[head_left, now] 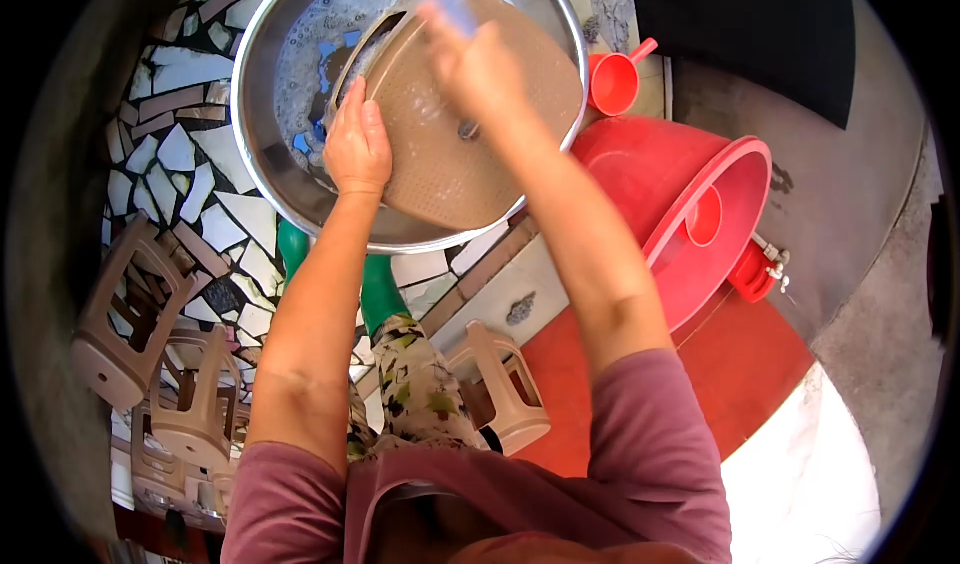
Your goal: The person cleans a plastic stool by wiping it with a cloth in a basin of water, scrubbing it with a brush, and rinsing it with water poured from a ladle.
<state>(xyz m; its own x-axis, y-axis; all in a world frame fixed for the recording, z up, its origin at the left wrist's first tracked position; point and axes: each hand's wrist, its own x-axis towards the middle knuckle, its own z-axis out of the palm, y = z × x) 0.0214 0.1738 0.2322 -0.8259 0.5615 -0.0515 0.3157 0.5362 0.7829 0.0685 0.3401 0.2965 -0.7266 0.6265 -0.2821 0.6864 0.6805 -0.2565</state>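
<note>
A brown plastic stool lies tilted in a large metal basin, its round dotted seat facing up. My left hand grips the stool's rim on the left side, fingers pointing up along the edge. Over the seat's upper part is my right hand, smeared by motion. Its fingers are closed around a blurred pale-blue thing, whose kind I cannot make out. Soapy water with foam fills the basin around and behind the stool. The stool's legs are mostly hidden.
Several brown stools stand at the lower left, and another stool is by my leg. A red dipper and a large tipped red tub are right of the basin. A metal tap sits beyond. Broken-tile paving covers the ground.
</note>
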